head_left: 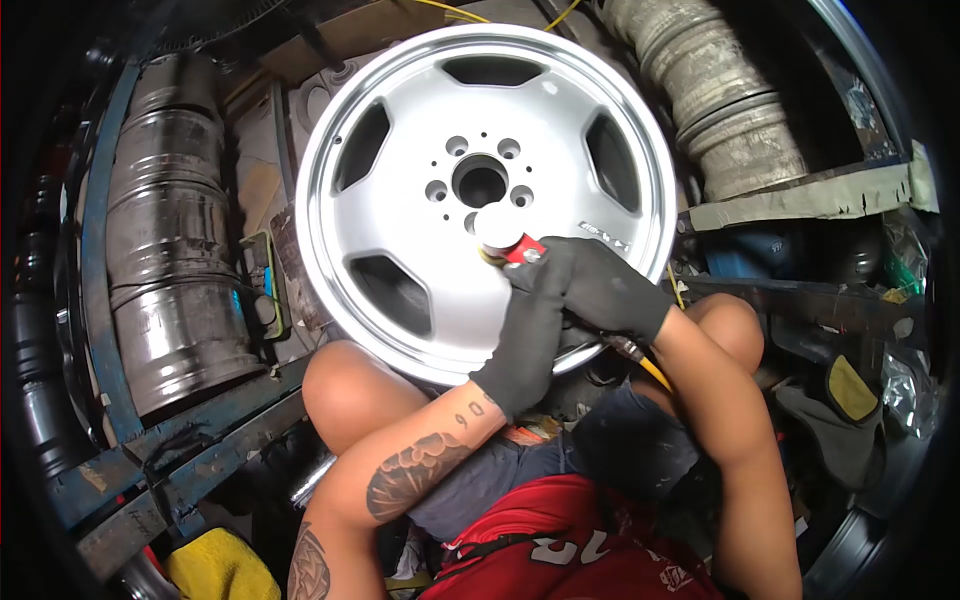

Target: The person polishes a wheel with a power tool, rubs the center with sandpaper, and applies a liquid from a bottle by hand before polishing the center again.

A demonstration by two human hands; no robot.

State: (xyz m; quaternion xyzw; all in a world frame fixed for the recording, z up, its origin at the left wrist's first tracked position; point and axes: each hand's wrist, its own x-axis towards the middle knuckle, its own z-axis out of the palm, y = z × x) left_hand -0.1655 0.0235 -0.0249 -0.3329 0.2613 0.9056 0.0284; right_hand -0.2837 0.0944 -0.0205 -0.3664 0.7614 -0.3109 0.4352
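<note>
A silver alloy wheel lies face up in front of me, its spokes and bolt holes showing. Both gloved hands close around a small air sander just below the centre bore. Its round white head and red body stick out past my fingers; whether the pad touches the wheel cannot be made out. My left hand wraps the body from below. On the right, my right hand grips it from above, overlapping the left. A yellow air hose with a metal fitting runs out beneath my right wrist.
Stacked wheel rims stand in a blue metal rack at left. More dusty rims sit at upper right beside a taped shelf edge. A yellow cloth lies lower left. My knees flank the wheel.
</note>
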